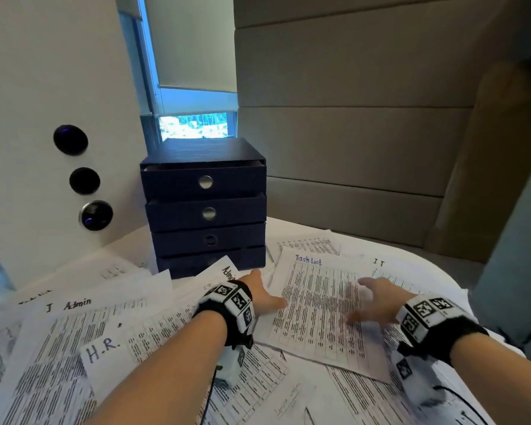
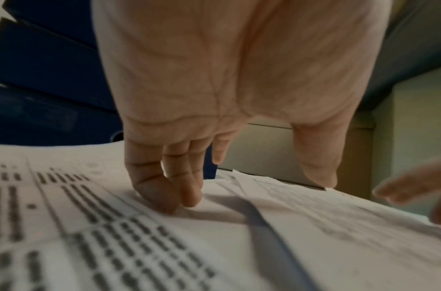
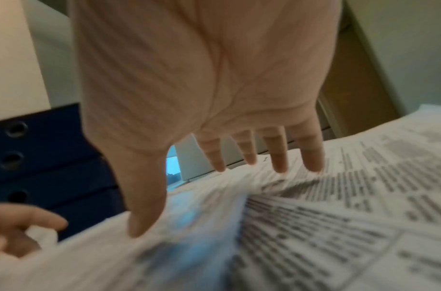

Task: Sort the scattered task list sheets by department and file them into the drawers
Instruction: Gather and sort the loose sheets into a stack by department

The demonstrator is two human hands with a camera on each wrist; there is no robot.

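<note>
Printed task list sheets lie scattered over the white table (image 1: 439, 273). Handwritten headings read "Admin" (image 1: 77, 303), "H.R." (image 1: 103, 351), "I T" (image 1: 379, 262) and "Task List" (image 1: 308, 259). A dark blue unit of several drawers (image 1: 204, 207) stands at the back, all drawers pushed in. My left hand (image 1: 265, 294) touches the left edge of the Task List sheet (image 1: 316, 314); its bent fingertips (image 2: 169, 202) press on paper. My right hand (image 1: 377, 302) lies spread on the same sheet's right side, its fingers (image 3: 279, 157) straight and blurred. Neither hand grips anything.
A white wall panel with three round dark knobs (image 1: 85, 180) stands at the left, close beside the drawer unit. A window (image 1: 196, 124) is behind the unit. Beige padded panels (image 1: 350, 142) run along the back and right. The table's rounded edge curves away at the right.
</note>
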